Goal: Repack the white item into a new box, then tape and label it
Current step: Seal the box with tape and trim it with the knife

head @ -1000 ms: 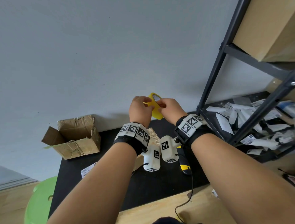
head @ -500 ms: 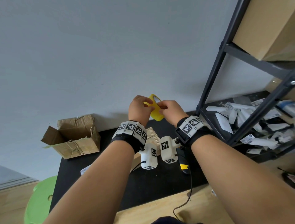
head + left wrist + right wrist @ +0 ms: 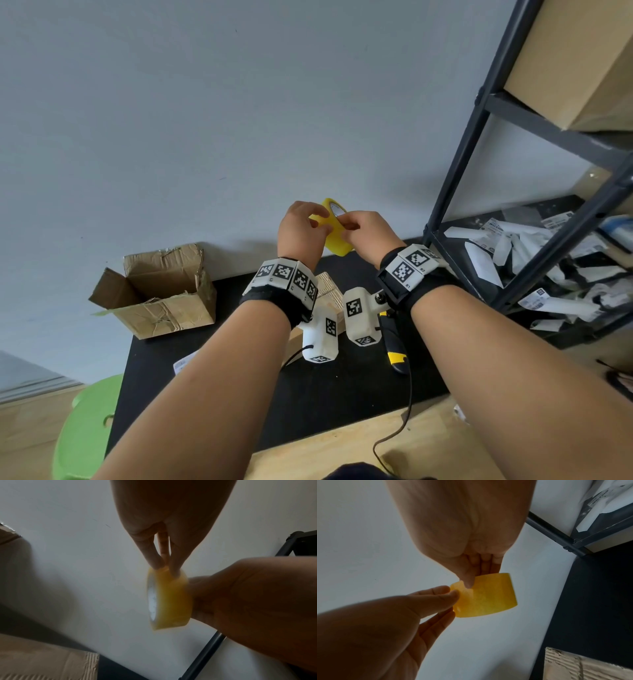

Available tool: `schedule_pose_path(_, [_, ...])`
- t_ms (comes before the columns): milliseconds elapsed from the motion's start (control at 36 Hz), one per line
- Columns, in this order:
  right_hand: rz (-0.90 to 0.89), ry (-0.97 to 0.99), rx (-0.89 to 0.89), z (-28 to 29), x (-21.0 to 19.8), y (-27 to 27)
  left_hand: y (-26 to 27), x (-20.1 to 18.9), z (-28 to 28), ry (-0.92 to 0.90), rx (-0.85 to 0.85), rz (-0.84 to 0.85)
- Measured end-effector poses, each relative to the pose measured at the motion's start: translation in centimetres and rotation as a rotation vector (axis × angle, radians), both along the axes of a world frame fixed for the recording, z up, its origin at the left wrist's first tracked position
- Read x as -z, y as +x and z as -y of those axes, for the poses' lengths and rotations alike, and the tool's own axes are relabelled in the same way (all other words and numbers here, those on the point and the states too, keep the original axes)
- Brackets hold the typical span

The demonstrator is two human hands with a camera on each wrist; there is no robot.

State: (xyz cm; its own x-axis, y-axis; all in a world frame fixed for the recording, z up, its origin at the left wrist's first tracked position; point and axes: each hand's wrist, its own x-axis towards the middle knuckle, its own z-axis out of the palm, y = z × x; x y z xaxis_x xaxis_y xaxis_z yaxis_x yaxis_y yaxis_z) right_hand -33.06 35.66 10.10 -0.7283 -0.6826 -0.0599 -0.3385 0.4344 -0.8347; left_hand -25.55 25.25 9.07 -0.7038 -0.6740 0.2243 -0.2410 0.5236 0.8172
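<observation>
A yellow tape roll (image 3: 337, 240) is held up in front of the wall, above the black table. My left hand (image 3: 313, 222) pinches its upper edge with the fingertips (image 3: 160, 562). My right hand (image 3: 346, 226) grips the roll from the other side, and its thumb (image 3: 468, 584) presses on the roll's (image 3: 488, 597) outer face near the left hand's fingertips (image 3: 450, 593). A corrugated cardboard box (image 3: 329, 291) sits on the table beneath my wrists, mostly hidden. The white item is not in sight.
An old open cardboard box (image 3: 161, 291) stands at the table's back left. A yellow-black utility knife (image 3: 395, 349) lies under my right wrist, and a paper label (image 3: 181, 365) by my left forearm. A black shelf (image 3: 455, 192) with white bags stands right, a green stool (image 3: 85, 428) lower left.
Both hands stay on the tape roll at about the same spot. The fingers have shifted a little on its rim, and the left wrist has edged slightly left.
</observation>
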Motion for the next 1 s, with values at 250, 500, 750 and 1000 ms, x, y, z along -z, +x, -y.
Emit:
schedule_pose_path(250, [0.019, -0.001, 0.000, -0.24, 0.44, 0.04, -0.14, 0.17, 0.18, -0.005, 0.032, 0.025])
schedule_pose_path(500, [0.011, 0.035, -0.012, -0.20, 0.33, 0.13, 0.28, 0.61, 0.32, -0.018, 0.028, 0.063])
schedule_pose_path(750, [0.021, 0.020, -0.011, 0.15, 0.25, 0.32, 0.69, 0.34, 0.23, -0.028, 0.028, 0.041])
schedule_pose_path(1000, [0.018, 0.024, -0.016, -0.08, 0.42, 0.45, 0.68, 0.31, 0.06, -0.021, 0.048, 0.053])
